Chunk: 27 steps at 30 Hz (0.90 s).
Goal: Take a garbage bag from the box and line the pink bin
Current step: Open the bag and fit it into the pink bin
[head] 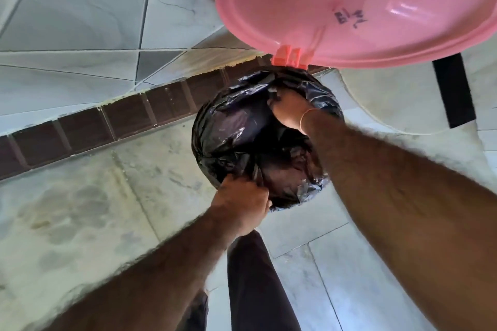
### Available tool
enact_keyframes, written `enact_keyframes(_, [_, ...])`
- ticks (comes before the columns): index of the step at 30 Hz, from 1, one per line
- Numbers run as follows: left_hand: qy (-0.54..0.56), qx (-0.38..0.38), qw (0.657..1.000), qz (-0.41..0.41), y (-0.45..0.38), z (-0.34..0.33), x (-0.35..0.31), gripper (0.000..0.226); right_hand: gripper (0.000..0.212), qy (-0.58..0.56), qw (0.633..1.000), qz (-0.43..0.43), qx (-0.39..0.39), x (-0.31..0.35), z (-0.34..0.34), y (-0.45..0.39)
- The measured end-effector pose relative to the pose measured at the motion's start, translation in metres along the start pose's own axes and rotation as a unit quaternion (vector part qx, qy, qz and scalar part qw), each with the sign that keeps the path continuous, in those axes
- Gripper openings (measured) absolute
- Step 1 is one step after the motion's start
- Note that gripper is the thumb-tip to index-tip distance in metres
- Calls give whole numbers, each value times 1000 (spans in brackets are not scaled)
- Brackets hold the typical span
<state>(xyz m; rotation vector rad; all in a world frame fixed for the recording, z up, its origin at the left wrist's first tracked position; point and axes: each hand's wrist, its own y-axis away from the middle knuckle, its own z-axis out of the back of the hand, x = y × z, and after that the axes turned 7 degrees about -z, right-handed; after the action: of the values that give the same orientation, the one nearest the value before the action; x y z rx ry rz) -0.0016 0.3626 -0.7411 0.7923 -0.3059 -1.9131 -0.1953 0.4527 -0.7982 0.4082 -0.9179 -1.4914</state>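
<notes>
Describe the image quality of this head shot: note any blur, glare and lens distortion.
Head view: the raised pink lid is soft with motion blur at its upper left edge and shows white glare spots; the black bag glints in patches; wide-angle distortion bends the floor tile lines and stretches both forearms; the left hand and right hand stay fairly sharp.

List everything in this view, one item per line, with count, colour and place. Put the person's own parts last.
garbage bag: one, black, stretched over the mouth of the bin, centre of view
bin lid: one, pink, flipped open on its hinge above the bag, black handwriting on it
floor: pale tiles, with a band of dark brown tiles running across behind the bin
dark post: one, black, right of the bin, below the lid's edge
trouser leg: one, dark, bottom centre
left hand: grips the bag's near edge
right hand: grips the bag's far edge, thin band on the wrist
</notes>
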Motion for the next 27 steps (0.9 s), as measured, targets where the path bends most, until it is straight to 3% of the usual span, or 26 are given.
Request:
enact_keyframes(3, [16, 0, 1000, -6, 0, -1, 5, 32, 40, 35, 999, 2, 31, -6, -4, -8])
enact_keyframes(5, [37, 16, 999, -5, 0, 3, 7, 30, 37, 29, 999, -9, 24, -6, -4, -4])
enact_keyframes(7, [64, -19, 998, -1, -1, 10, 8, 23, 33, -9, 1000, -10, 1, -1, -2, 6])
enact_keyframes(10, [103, -141, 984, 42, -7, 28, 13, 14, 26, -82, 994, -5, -76, -4, -5, 31])
enact_keyframes(13, [138, -230, 961, 70, -24, 41, 24, 14, 19, -4, 969, 76, -236, -22, -19, 80])
enact_keyframes(15, [113, -186, 974, 59, -40, 41, 28, 21, 12, 120, 947, 151, -257, -33, -38, 105])
enact_keyframes(18, [44, -48, 996, 68, -64, 24, 41, 40, 53, 240, 961, 98, -101, -43, -64, 94])
enact_keyframes(20, [43, -9, 995, 89, -73, 14, 51, 53, 71, 287, 955, 60, -41, -49, -65, 70])
enact_keyframes(24, [7, 10, 993, 117, -85, 15, 67, 53, 64, 359, 933, 26, -22, -61, -55, 33])
enact_keyframes(27, [-33, 32, 993, 106, -89, 9, 69, 44, 69, 383, 922, 48, -41, -69, -53, 27])
